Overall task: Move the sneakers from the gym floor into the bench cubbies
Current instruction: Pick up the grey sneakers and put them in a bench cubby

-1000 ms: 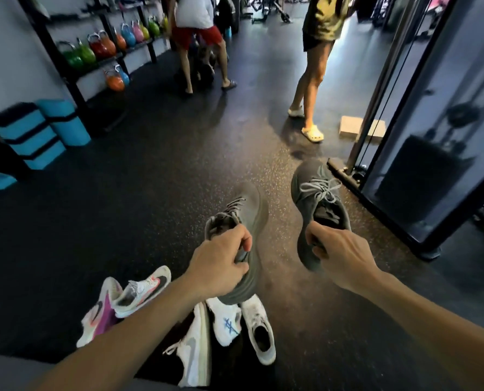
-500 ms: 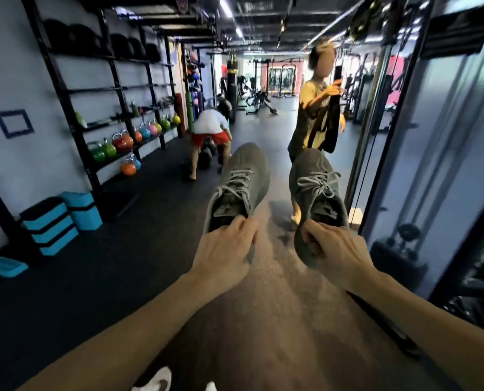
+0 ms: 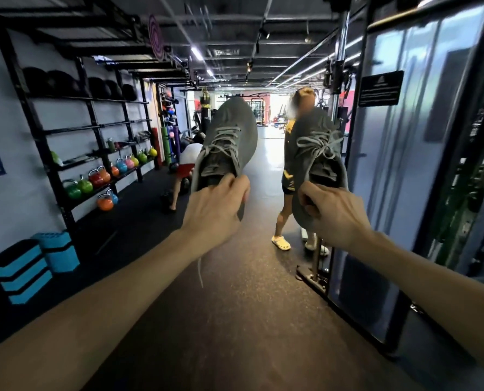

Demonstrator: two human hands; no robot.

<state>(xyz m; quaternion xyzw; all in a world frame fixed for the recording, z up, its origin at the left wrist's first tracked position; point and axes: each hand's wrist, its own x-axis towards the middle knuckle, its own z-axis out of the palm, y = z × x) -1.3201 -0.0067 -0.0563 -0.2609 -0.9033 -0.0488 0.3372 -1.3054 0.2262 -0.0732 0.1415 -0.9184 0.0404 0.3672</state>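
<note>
Two grey sneakers with grey laces hang in the air in front of me, toes pointing up and away. My left hand [image 3: 214,211] grips the heel collar of the left grey sneaker [image 3: 229,136]; one lace end dangles below the hand. My right hand [image 3: 331,214] grips the heel of the right grey sneaker [image 3: 317,153]. The two shoes are side by side and apart. No bench cubbies or other sneakers are in view.
A person in a yellow top [image 3: 291,176] stands ahead on the dark rubber floor [image 3: 235,320]; another person [image 3: 188,162] bends over farther back. A kettlebell rack [image 3: 99,176] and blue step blocks [image 3: 35,266] line the left wall. A cable machine frame [image 3: 382,193] stands on the right.
Both hands have lifted the grey sneakers from near the floor to chest height. My view has tilted up, so the white and pink sneakers on the floor have dropped out of sight.
</note>
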